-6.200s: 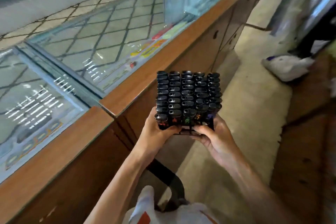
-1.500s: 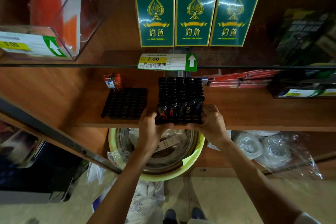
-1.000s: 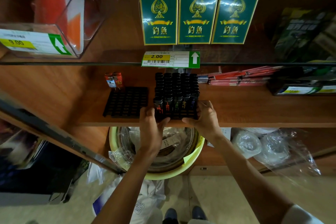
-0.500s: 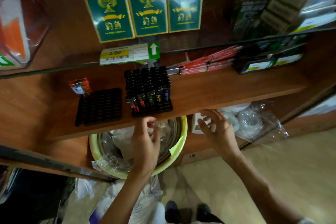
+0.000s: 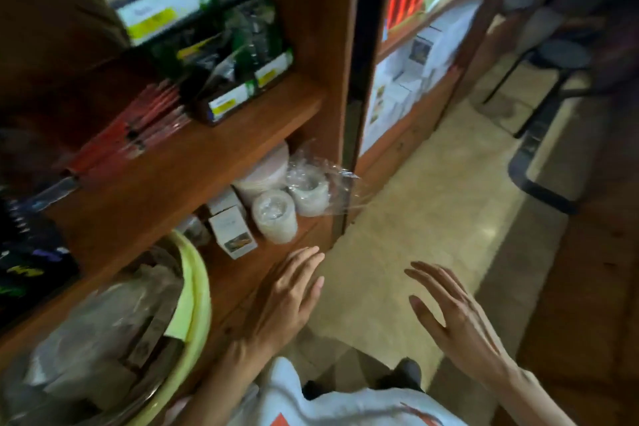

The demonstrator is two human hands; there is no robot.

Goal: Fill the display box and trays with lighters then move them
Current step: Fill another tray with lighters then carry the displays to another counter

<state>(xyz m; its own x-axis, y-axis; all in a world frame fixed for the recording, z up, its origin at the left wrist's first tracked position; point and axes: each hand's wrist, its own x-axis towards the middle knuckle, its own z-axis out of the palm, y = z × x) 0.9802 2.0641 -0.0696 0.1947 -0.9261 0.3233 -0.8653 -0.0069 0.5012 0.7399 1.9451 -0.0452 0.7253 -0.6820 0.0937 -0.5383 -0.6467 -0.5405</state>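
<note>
Your left grip (image 5: 290, 297) is hanging apart, fingers straight, holding nothing. Your right grip (image 5: 453, 315), at 3 o'clock of it, is likewise spreading wide and carrying nothing. Both are hovering over the floor (image 5: 415, 204), touching no stock.

Change noted: half a second ago both grips were just coming off the filled lighter tray (image 5: 31, 252) at the shelf's front edge. Now you are turning to your right, and the tray is sliding to the far left border of view. Judgement: this tray is standing delivered on the wooden shelf (image 5: 166, 183), and you are freeing yourself for the next load.

The tray is lying at 9 o'clock of the left grip, well apart from it. Only a dark, blurred corner with coloured marks is showing, so its fill cannot be confirmed here. The yellow basin (image 5: 198, 287) is sitting between the left grip and the tray, below the shelf. Small white boxes (image 5: 231, 232) and wrapped cups (image 5: 275, 216) are standing at 11 to 12 o'clock, near the left grip.
</note>
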